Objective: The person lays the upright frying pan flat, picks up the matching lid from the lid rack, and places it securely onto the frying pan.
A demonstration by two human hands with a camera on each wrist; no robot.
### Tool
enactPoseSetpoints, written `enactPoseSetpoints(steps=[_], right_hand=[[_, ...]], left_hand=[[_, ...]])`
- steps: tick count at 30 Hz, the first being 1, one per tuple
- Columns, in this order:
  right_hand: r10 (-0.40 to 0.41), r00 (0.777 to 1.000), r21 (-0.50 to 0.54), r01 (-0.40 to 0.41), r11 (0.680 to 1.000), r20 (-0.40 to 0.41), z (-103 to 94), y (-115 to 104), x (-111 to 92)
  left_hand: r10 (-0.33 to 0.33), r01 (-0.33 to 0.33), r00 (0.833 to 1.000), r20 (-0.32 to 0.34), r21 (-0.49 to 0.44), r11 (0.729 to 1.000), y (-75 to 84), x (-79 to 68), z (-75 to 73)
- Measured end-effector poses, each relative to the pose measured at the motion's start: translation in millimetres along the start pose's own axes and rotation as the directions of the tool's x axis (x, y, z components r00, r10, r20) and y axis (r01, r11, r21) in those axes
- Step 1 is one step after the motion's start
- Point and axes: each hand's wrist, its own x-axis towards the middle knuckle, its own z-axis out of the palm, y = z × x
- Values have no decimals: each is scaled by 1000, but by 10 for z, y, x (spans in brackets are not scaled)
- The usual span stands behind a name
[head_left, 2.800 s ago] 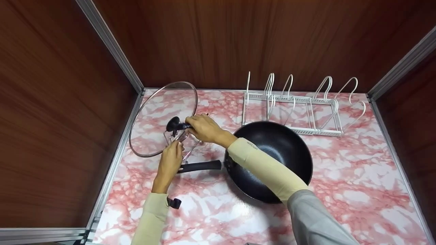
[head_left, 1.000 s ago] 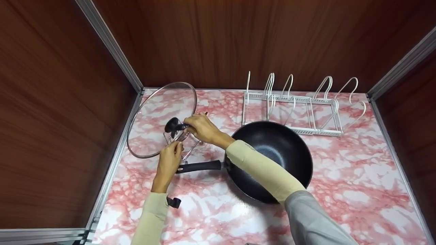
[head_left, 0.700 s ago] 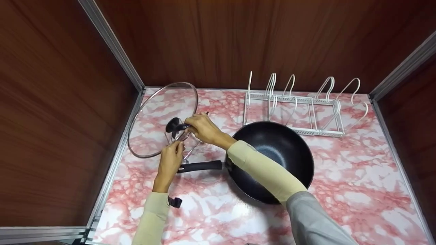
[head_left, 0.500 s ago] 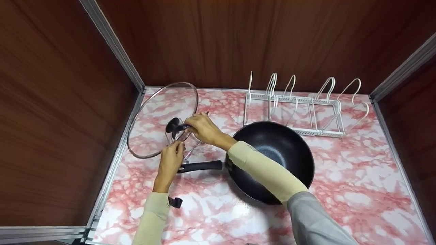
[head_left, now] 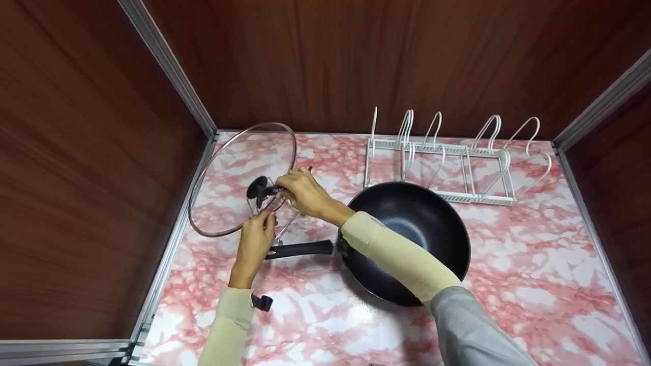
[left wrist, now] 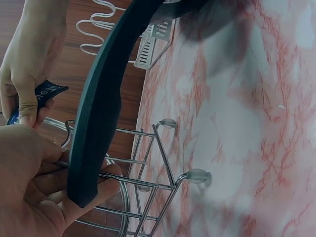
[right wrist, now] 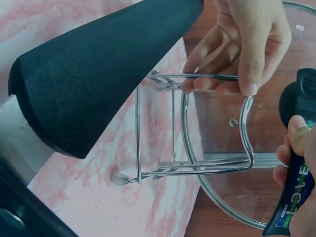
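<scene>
In the head view, the person's left hand (head_left: 254, 241) pinches a thin chrome wire stand (head_left: 288, 225) at the left of the marbled red-and-white tabletop (head_left: 559, 264). The right hand (head_left: 305, 193), just to the far right of it, is clamped on a black lettered handle (head_left: 269, 191) beside a round black knob (head_left: 257, 186). The glass lid (head_left: 239, 170) that carries the knob is tilted up on edge at the far left, with the wire stand close at its near right. A black wok (head_left: 430, 218) sits right of the hands, the right forearm crossing over it; its handle (head_left: 302, 248) points left and ends beside the left hand. A white rack (head_left: 478, 199) stands at the far right, just behind the wok.

In the left wrist view, the wok's handle passes in front of the left hand, and whether the two touch cannot be told. The stand shows pale rounded feet; the right hand's fingers curl round the lettered handle.

In the right wrist view, the left thumb and fingers close on one wire of the stand, and the lid's rim runs among its wires. The word LOVE shows on the lettered handle.
</scene>
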Motion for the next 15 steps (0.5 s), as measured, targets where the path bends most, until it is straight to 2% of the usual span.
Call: enactPoseSetpoints(steps=[8, 15], right_hand=[[-30, 999, 8, 30, 1000, -45, -44, -13, -3], [-30, 997, 2, 30, 1000, -72, -75, -23, -1]], left_hand=[[42, -42, 999, -28, 14, 999, -14, 6, 11], [32, -32, 999, -31, 4, 999, -23, 23, 12]])
